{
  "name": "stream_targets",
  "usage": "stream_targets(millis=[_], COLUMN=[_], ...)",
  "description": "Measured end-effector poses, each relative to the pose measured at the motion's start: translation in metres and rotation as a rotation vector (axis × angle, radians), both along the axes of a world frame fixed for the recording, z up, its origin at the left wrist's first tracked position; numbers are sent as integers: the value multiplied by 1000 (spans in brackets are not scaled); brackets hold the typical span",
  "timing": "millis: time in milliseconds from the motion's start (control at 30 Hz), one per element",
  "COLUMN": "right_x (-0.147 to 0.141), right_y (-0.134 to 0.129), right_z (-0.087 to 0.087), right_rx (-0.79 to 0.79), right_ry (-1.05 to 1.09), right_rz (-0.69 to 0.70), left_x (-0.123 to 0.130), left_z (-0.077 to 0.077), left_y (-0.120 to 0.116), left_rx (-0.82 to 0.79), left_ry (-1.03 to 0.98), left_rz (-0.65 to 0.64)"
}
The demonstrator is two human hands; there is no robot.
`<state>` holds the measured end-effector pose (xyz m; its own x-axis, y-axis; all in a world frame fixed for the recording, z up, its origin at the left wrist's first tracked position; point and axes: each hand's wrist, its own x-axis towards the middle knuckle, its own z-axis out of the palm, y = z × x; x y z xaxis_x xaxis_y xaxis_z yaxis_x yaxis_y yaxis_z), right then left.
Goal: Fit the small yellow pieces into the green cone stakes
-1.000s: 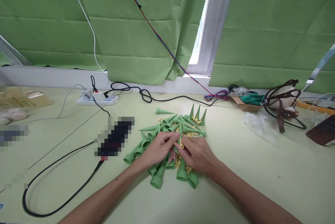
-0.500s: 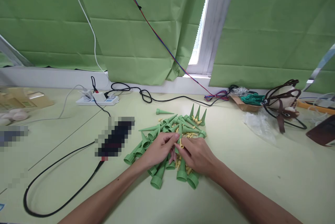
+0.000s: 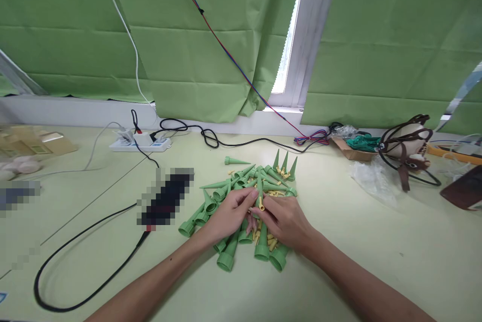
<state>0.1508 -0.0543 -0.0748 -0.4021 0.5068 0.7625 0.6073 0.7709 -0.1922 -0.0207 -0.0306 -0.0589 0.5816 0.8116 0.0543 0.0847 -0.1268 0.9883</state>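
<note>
Over a heap of green plastic cone spikes (image 3: pixel 226 258), my two hands meet. My left hand (image 3: pixel 233 210) is closed on a green spike (image 3: pixel 259 184) that points up and away. At the spike's near end a small yellow tube piece (image 3: pixel 261 207) sticks out, its hollow end facing me. The closed fingers of my right hand (image 3: pixel 286 219) pinch this piece from the right; their tips are partly hidden. Below my hands lie several loose yellow pieces (image 3: pixel 271 242) among wide-capped spikes.
Three spikes with yellow pieces (image 3: pixel 285 165) stand upright behind the heap. One spike (image 3: pixel 236 161) lies apart at the back. To the left are a pixelated dark device (image 3: pixel 167 197) with a black cable and a power strip (image 3: pixel 140 145). A plastic bag (image 3: pixel 376 179) lies at right.
My right hand has shifted very slightly, and the yellow piece at the spike's end shows a little more plainly. My left hand stays nearly still.
</note>
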Motion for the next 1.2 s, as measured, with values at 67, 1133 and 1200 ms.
stream_targets(millis=[67, 1133, 1200], right_x=[-1, 11, 15], right_y=[0, 5, 8], right_z=[0, -4, -4], right_rx=[7, -76, -68], right_ry=[8, 212, 242], right_rz=[5, -83, -133], left_x=[0, -3, -3], left_z=[0, 11, 10], left_y=[0, 1, -1], left_rx=[0, 396, 474], left_ry=[-3, 280, 381], left_rz=[-5, 333, 362])
